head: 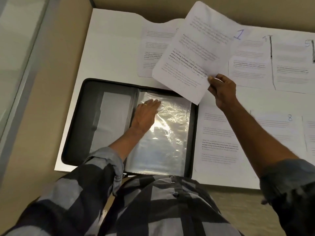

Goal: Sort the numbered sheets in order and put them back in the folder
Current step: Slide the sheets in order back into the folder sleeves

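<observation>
**Now: one sheet lifted over the open folder**

Left hand (146, 113) lies flat with straight fingers, pressing the clear sleeve (168, 138) in the right half of the folder (76, 130); a ring (145, 104) shows on one finger. Right hand (221, 91) pinches the near corner of a printed sheet (192, 53), held tilted above the folder's far right corner. The black folder lies open at the near left corner of the table (110, 48), reaching its near edge. Other sheets (219, 142) lie flat along the far edge and to the right of the folder. Bare table shows toward the far left corner. Handwritten numbers read 1 just beside the held sheet's right edge, 5 at the far right and 8 right of the folder. The print is too blurred to read.
</observation>
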Demonstrator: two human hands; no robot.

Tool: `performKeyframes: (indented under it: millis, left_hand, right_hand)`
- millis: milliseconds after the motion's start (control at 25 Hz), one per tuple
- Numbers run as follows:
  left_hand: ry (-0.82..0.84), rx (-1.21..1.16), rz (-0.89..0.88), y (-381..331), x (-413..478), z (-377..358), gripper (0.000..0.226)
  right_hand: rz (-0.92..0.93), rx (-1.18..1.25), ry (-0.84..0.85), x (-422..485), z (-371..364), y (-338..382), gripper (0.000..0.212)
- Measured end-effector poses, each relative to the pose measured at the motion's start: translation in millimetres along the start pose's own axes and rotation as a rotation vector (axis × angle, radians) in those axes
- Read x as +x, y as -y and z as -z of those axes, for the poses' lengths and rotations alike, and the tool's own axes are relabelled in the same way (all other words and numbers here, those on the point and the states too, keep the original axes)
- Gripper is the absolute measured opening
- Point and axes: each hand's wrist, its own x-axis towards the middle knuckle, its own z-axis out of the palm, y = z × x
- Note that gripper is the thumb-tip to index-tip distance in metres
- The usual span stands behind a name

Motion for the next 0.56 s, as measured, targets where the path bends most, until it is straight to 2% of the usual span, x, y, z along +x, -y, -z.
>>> performKeyframes:
  millis: [80,160,280,360,440,560]
  left_hand:
    - [0.009,0.088,-0.007,5,11,5,0.058]
    - [0.117,0.166,-0.017,5,24,16,0.067]
    - [0.268,0.240,-0.124,5,46,31,0.066]
    - [0.320,0.165,-0.147,8,56,39,0.057]
    - [0.322,0.092,-0.181,11,62,39,0.038]
    - [0.206,-0.015,-0.188,14,67,40,0.025]
  right_hand:
    - [-0.009,0.011,0.000,6,-8,-7,0.012]
    - [-0.008,0.011,-0.003,11,-17,-13,0.018]
    - [-0.005,0.014,-0.020,21,-32,-19,0.027]
    - [-0.001,0.024,-0.030,27,-42,-19,0.030]
    - [0.008,0.031,-0.036,30,-50,-17,0.029]
    - [0.034,0.020,-0.035,35,-60,-17,0.024]
